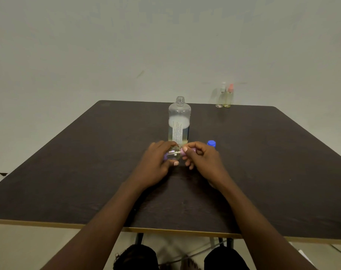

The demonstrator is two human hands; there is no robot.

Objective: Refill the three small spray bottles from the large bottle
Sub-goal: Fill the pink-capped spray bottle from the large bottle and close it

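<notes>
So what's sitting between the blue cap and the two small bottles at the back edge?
Nothing. In the head view, the table is bare between the blue cap and the two small spray bottles. The open large bottle stands off to the left.

Both hands work a small spray bottle in front of the large bottle.

The left hand [156,162] grips the small clear bottle [173,154] tilted sideways; the right hand [201,159] pinches its purple spray top [183,151]. The large bottle [179,121] stands uncapped just behind, its blue cap [211,143] beside it on the dark table [68,172]. Two more spray bottles [224,96] stand together at the far right edge.
</notes>
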